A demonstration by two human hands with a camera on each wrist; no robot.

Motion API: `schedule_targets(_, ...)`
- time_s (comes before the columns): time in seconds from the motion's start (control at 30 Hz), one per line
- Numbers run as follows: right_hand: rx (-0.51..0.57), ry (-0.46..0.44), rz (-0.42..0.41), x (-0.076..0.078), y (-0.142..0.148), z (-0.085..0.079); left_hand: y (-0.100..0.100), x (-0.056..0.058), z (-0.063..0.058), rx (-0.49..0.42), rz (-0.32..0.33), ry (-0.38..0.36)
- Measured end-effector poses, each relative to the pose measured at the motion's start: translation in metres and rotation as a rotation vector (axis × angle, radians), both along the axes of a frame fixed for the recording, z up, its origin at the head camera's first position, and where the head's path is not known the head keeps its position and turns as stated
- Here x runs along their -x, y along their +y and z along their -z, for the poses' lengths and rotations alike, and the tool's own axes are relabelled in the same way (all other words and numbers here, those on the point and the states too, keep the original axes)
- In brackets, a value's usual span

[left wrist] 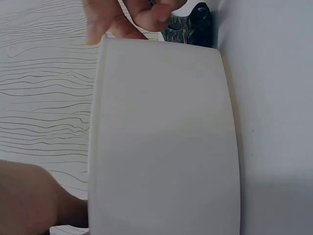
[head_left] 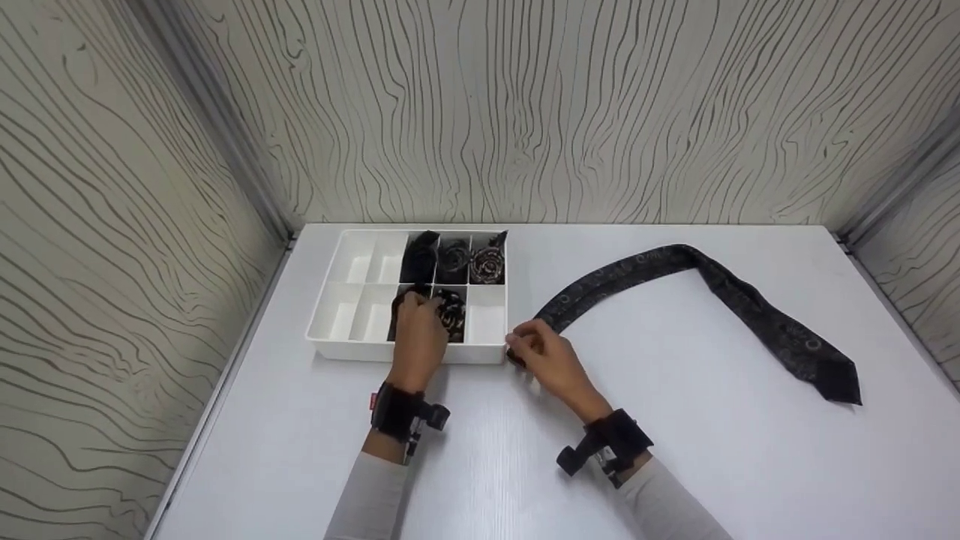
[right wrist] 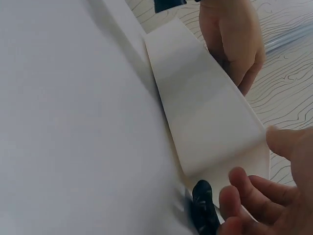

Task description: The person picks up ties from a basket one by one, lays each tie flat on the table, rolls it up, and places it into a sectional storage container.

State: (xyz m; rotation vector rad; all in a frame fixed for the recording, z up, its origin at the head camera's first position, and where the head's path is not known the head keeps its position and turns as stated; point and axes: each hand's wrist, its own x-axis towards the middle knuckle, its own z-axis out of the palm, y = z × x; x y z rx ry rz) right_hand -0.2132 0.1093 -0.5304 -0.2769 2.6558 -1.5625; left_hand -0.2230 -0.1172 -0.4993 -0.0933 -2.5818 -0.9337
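Observation:
My left hand (head_left: 421, 330) reaches over the front wall of a white divided tray (head_left: 409, 352), its bent fingers gripping a dark rolled necktie (head_left: 393, 319) in a front compartment; its fingertips are partly hidden. Beside it, a black-and-light patterned rolled necktie (head_left: 452, 311) fills the neighbouring compartment. My right hand (head_left: 551, 364) is at the tray's front right corner, thumb at the rim and fingers loosely bent. Just below those fingers, in the right wrist view, is the end of a dark necktie (right wrist: 203, 205). That patterned necktie (head_left: 600, 281) lies unrolled, arching rightward across the table.
Three rolled neckties, one black (head_left: 420, 261), one grey (head_left: 453, 257) and one brownish (head_left: 488, 265), occupy back compartments. Bare white compartments show at the tray's left and front right. The white table (head_left: 675, 450) meets wood-grain patterned walls (head_left: 525, 112) at the back and sides.

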Motion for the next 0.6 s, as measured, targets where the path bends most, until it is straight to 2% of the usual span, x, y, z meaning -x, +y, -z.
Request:
schedule_targets(0.1,-0.144,0.135,0.053,-0.001,0.011,0.006,-0.002,-0.005,-0.002,-0.090,0.041,-0.011)
schedule_targets(0.23,-0.307,0.210,0.039,-0.007,0.021,0.013,-0.002,-0.017,-0.004,-0.166,0.116,0.002)
schedule_targets(0.3,-0.357,0.213,0.004,-0.012,0.024,0.015,-0.001,-0.025,-0.004,-0.178,0.191,0.019)
schedule_targets(0.4,-0.406,0.228,-0.051,-0.020,0.026,0.015,0.001,-0.042,0.001,-0.175,0.344,0.007)
schedule_targets(0.47,-0.426,0.232,-0.085,-0.026,0.027,0.012,0.002,-0.053,0.007,-0.147,0.442,-0.055)
schedule_targets(0.53,-0.434,0.224,-0.123,-0.032,0.027,0.008,0.004,-0.063,0.015,-0.099,0.526,-0.156)
schedule_targets(0.6,-0.440,0.200,-0.174,-0.038,0.028,0.004,0.007,-0.070,0.022,-0.048,0.581,-0.275)
